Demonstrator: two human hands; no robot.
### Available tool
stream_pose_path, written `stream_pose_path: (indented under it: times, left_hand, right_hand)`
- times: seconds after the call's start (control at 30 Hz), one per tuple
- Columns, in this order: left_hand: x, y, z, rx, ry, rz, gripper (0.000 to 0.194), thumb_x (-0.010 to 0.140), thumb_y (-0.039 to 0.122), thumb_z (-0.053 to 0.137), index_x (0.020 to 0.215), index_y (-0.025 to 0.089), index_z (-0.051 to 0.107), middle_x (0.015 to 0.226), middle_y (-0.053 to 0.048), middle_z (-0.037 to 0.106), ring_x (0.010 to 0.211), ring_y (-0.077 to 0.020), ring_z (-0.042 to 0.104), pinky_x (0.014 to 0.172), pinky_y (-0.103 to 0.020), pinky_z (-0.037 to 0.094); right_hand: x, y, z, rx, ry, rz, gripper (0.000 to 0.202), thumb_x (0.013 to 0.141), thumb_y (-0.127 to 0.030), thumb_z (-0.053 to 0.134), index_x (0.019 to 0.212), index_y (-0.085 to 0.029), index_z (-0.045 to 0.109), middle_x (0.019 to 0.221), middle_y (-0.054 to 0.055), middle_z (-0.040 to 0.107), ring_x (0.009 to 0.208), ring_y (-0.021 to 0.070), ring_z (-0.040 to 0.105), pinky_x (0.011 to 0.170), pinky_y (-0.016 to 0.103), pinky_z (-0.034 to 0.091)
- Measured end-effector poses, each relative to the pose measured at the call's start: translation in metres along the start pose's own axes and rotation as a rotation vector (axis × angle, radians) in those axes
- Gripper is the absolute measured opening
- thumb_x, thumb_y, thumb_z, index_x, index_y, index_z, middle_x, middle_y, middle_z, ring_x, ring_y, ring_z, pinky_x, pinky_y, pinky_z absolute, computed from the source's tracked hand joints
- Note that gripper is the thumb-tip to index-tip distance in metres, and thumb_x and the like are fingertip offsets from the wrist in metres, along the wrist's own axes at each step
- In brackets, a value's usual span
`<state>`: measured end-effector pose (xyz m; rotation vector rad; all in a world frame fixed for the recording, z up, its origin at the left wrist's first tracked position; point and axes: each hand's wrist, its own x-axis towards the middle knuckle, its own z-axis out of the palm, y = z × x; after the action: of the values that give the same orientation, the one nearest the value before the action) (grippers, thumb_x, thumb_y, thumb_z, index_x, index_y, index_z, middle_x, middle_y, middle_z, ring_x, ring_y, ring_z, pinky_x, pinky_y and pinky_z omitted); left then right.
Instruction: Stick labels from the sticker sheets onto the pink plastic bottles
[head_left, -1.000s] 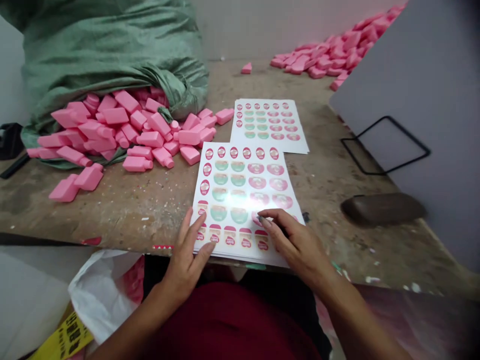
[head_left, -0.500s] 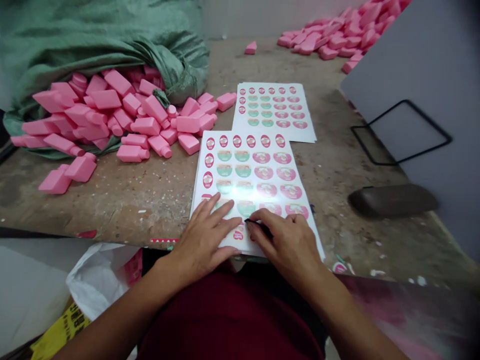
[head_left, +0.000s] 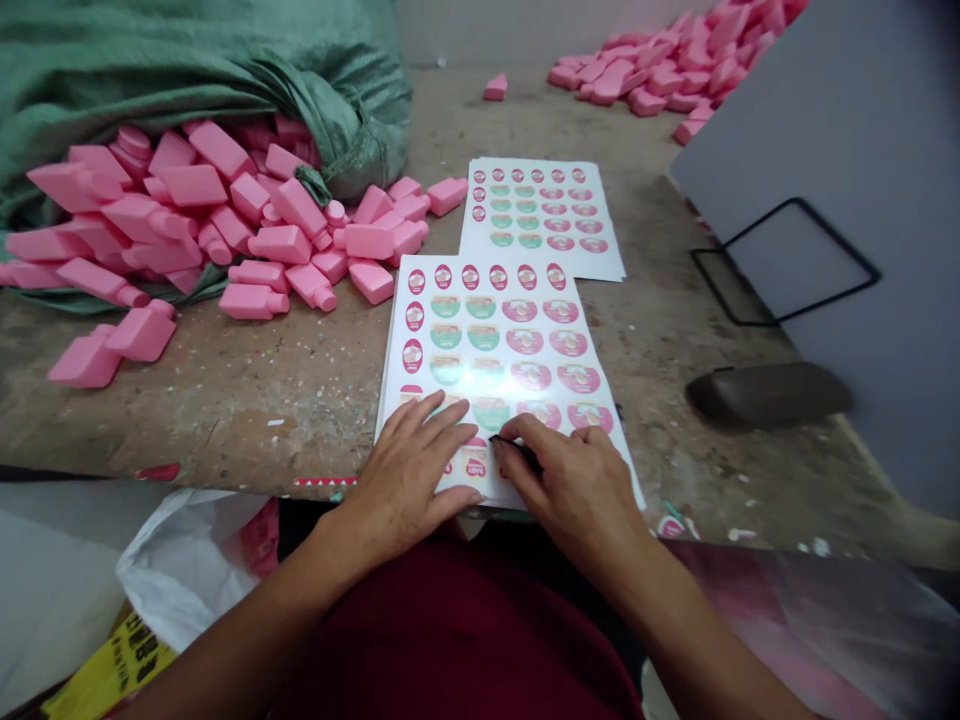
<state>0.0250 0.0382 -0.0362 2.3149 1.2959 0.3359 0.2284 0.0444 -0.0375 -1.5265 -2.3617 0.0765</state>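
A stack of white sticker sheets (head_left: 501, 345) lies at the table's front edge, printed with rows of pink and green labels. Flat on its lower left part rests my left hand (head_left: 412, 465), fingers spread. My right hand (head_left: 574, 480) pinches a thin black tool (head_left: 525, 453), its tip touching the sheet beside a pink label (head_left: 475, 460) in the bottom row. Most of the tool is hidden by the fingers, so its kind does not show.
Behind lies a second pile of label sheets (head_left: 540, 215). Pink bottles (head_left: 285, 245) spill from a green sack (head_left: 330, 120) at left; more pink bottles (head_left: 660, 65) are heaped at back right. A grey panel (head_left: 840, 130), black wire frame (head_left: 784, 265) and dark case (head_left: 769, 395) are at right.
The fingers of my left hand have drawn back a little, showing more of the bottom row of labels. My right hand keeps its pinch in nearly the same place. The view has shifted slightly.
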Motion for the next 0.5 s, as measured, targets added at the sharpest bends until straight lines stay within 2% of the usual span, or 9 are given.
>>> stream_pose_path:
  times: [0.2, 0.4, 0.5]
  left_hand:
    - [0.0001, -0.0011, 0.0018, -0.015, 0.005, 0.001, 0.062, 0.085, 0.038, 0.071, 0.139, 0.016, 0.052, 0.154, -0.012, 0.047, 0.148, -0.0334, 0.033, 0.121, -0.058, 0.028]
    - [-0.0009, -0.0028, 0.005, -0.038, 0.034, 0.006, 0.062, 0.084, 0.038, 0.072, 0.138, 0.017, 0.052, 0.153, -0.011, 0.049, 0.148, -0.0323, 0.035, 0.121, -0.057, 0.028]
    - [-0.001, -0.0038, 0.0053, -0.05, 0.039, -0.001, 0.062, 0.084, 0.039, 0.072, 0.139, 0.018, 0.051, 0.154, -0.012, 0.048, 0.148, -0.0318, 0.035, 0.12, -0.056, 0.029]
  right_hand:
    - [0.0031, -0.0034, -0.0041, -0.049, -0.103, 0.052, 0.013, 0.093, -0.026, 0.054, 0.085, -0.021, 0.064, 0.065, 0.0, 0.073, 0.05, 0.0183, 0.055, 0.066, 0.032, 0.03]
    - [0.0032, -0.0001, -0.0066, 0.15, -0.166, 0.15, 0.016, 0.094, -0.033, 0.054, 0.088, -0.024, 0.065, 0.069, -0.002, 0.073, 0.056, 0.0186, 0.059, 0.061, 0.029, 0.032]
    - [0.0007, 0.0021, -0.0063, 0.135, -0.151, 0.171, 0.016, 0.093, -0.035, 0.054, 0.088, -0.025, 0.065, 0.069, -0.001, 0.073, 0.057, 0.0197, 0.058, 0.061, 0.029, 0.032]
